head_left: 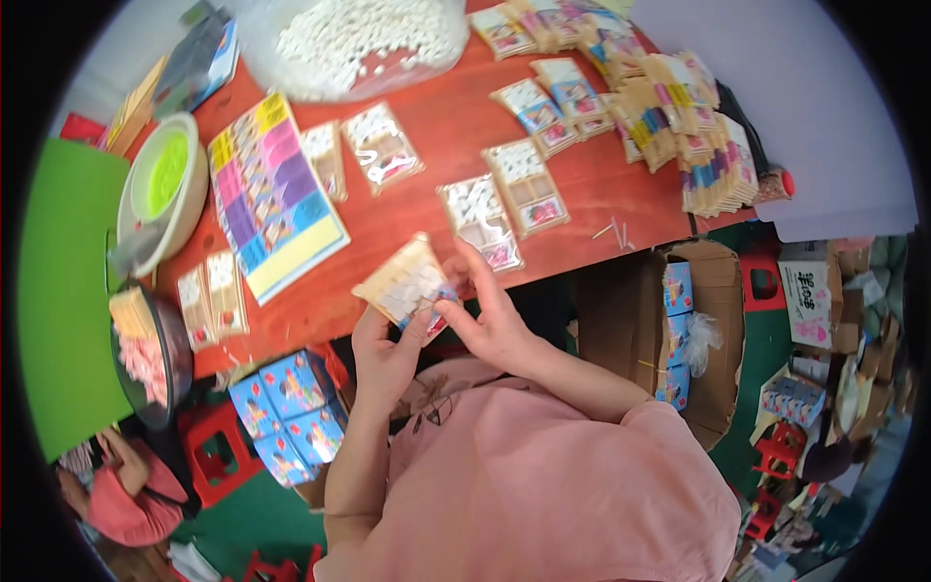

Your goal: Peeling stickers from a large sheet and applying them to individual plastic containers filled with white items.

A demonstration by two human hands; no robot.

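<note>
In front of my body I hold a small wooden tray [400,276] tilted, with white pieces in it and a blue and pink patch near its lower corner. My left hand [383,349] grips its near side. My right hand [495,325] has its thumb at the lower right corner, the forefinger raised along the edge; what lies under the fingertips is hidden. Just beyond on the table are a tray with white pieces and a white strip [482,221], a tray with bare wooden compartments [529,186] and another tray with a white strip [383,150].
A colourful printed sheet [276,199] lies left of centre, beside a white basin [199,179]. A clear bag of white pieces [359,44] sits at the back. Stacked trays [718,165] fill the far right. Below stand blue boxes [291,398] and an open carton [621,310]. Another person [145,500] is lower left.
</note>
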